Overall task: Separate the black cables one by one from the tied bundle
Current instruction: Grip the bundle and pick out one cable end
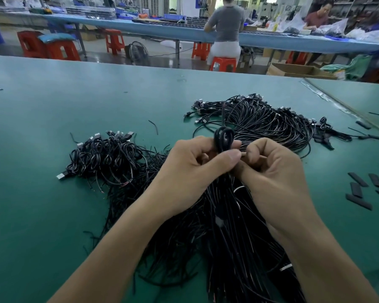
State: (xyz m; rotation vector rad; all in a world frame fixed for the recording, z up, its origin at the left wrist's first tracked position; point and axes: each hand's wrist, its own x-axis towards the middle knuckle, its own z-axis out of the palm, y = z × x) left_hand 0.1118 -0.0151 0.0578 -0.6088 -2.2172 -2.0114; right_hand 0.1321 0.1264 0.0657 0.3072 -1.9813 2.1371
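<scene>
Two bare hands meet above the middle of the green bench (53, 119), and both are closed on the same thing. The left hand (190, 165) pinches a small coiled black cable (223, 136) between the thumb and the bent fingers, so the loop of the coil stands up above the knuckles. The right hand (271, 167) is curled beside it, its fingertips touching the left thumb and pressing on the same cable just under the loop. One thin end of this cable rises straight up from the coil.

Under the wrists and forearms lies the tied bundle (228, 248), a long thick mass of black cables that runs from the hands down to the near edge of the bench. A few pale marks show on it, but I cannot tell what they are.

To the left of the hands, a pile of coiled cables (105, 156) with USB plugs rests on the bench, with loose wire ends spreading toward the bundle. Behind the hands, toward the far right part of the bench, there is a bigger heap of loose cables (260, 119), its plugs pointing to the left. Near the right edge several short flat black pieces (359, 189) lie apart from each other.

Beyond the far edge stand red stools (61, 51) and a long blue table (162, 29), where one person sits with the back to the camera (225, 22)
</scene>
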